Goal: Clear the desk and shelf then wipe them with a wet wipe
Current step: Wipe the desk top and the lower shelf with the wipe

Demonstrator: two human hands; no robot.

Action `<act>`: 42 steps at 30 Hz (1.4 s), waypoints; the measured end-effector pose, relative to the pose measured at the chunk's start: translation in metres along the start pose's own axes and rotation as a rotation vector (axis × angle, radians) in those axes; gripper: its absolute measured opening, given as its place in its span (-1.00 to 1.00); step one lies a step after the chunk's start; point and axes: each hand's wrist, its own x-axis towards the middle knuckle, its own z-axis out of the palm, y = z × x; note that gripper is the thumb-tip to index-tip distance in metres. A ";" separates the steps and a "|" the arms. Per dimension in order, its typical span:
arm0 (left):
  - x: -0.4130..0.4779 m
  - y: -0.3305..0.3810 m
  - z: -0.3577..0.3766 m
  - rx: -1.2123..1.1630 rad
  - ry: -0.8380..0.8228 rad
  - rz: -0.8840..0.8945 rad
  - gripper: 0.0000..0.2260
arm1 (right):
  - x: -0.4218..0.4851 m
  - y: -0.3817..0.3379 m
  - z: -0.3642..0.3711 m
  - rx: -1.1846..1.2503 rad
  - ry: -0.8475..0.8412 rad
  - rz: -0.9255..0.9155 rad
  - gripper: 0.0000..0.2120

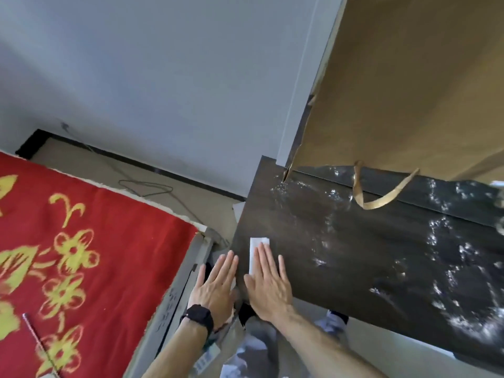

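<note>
i have the right hand [268,287] lying flat, fingers straight and close together, pressing down on the white wet wipe [257,248]. it is spread out, not clenched, and curls round nothing. the wipe is a folded strip on the dark desk [354,241], near the front left corner, its far end showing past the fingertips. the left hand [215,285] is just beside the right, also flat with straight fingers, lying along the desk's left edge and gripping nothing. a scrap of white shows under it, and i cannot tell what that is. a black watch [200,319] sits on the left wrist. across the desk top i see pale glinting patches and streaks, thickest toward the right. a brown paper bag [409,91] fills the upper right above the desk's far side, and its loop handle [381,197] hangs over the wood. behind is a grey wall [163,77]. left of the desk lies a red cloth [81,241] with yellow flowers, and beyond it a thin cable [147,184] curls on the beige floor.
</note>
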 end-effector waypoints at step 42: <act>0.090 0.023 -0.058 0.155 0.020 -0.007 -0.46 | 0.104 0.053 -0.029 0.087 0.151 -0.068 -0.40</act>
